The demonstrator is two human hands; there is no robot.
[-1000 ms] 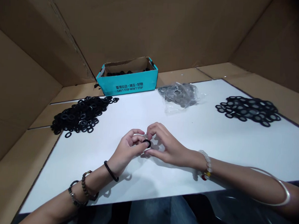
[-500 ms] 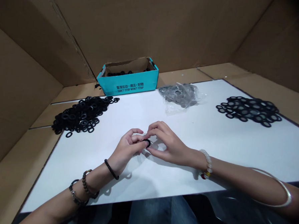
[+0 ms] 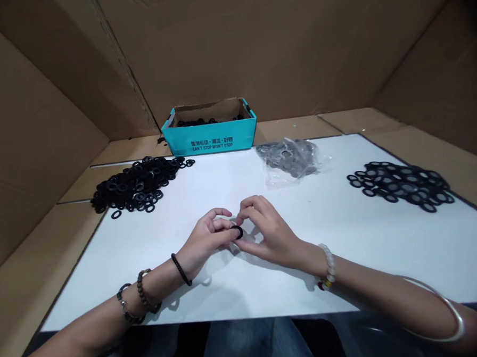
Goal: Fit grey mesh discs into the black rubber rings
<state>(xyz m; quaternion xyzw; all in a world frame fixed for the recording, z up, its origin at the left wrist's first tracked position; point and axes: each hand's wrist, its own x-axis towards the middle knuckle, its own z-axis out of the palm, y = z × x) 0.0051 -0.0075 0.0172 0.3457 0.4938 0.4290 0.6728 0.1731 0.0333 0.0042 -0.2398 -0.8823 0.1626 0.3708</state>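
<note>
A small black ring (image 3: 240, 231) is pinched in my left hand (image 3: 203, 235), its thumb lying over the ring's near face. My right hand (image 3: 273, 236) meets it from the other side, thumb and fingertips closed at the ring's edge. What fills the ring's middle is hidden by my fingers. Both hands are just above the white board (image 3: 252, 302), near its middle.
Loose black rings (image 3: 136, 184) are heaped at the left. A teal box (image 3: 212, 137) at the back contains more. A clear plastic bag (image 3: 289, 160) of grey discs lies beside it. Rings with greyish centres (image 3: 406, 184) form a pile at right. Cardboard walls (image 3: 269, 47) surround the board.
The view has shifted slightly, so everything sits a little lower and to the right. The fingers have moved only slightly around the ring, which both hands keep hold of.
</note>
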